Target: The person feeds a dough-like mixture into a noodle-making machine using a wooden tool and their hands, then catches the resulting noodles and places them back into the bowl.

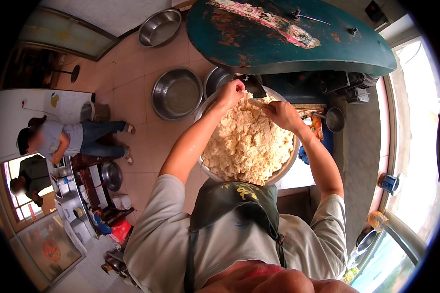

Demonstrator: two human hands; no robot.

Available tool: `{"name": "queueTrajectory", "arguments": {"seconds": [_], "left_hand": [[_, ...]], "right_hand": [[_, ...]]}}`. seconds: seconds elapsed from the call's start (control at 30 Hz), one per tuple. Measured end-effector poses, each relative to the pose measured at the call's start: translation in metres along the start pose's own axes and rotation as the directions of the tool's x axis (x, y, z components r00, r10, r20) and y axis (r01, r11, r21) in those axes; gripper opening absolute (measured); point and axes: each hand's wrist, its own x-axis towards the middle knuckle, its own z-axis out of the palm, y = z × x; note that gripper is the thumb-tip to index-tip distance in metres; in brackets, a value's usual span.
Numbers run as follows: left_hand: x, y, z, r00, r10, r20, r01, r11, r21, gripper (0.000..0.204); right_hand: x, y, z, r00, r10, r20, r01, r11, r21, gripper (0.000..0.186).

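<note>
Pale dough (244, 146), heaped in its bowl (285, 170), could spill if tugged at twelve o'clock, where left hand (231, 93) (fingers curled) and right hand (283, 116) (fingers half-bent) hide any hold.

The bottom of the wide, round, silver metal basin (284, 168) is concealed by the pale, crumbly dough (249, 141). Forearms obscure parts of its rim. The palm side of the bare right hand (282, 116) faces away; finger contact cannot be determined. Contact at the fingertips of the bare left hand (231, 94) is likewise indeterminate. The smaller, round, silver metal bowl (216, 80) is partly covered by the basin. The upper edge truncates the teal, worn, painted machine cover (278, 53). The head of the grey-shirted, blue-trousered co-worker (69, 136) is blurred.
</note>
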Motion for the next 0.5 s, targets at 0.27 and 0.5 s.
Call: {"name": "queueTrajectory", "arguments": {"seconds": [0.27, 0.5], "left_hand": [[0.024, -0.008, 0.008, 0.991, -0.038, -0.127, 0.045, 0.998, 0.054, 0.014], [0.036, -0.006, -0.006, 0.996, 0.073, -0.052, -0.068, 0.993, 0.1, 0.019]], "right_hand": [[0.032, 0.002, 0.01, 0.999, 0.037, -0.002, -0.037, 0.997, -0.065, 0.031], [0.037, -0.011, 0.016, 0.989, 0.064, -0.134, -0.09, 0.976, -0.198, 0.033]]}}
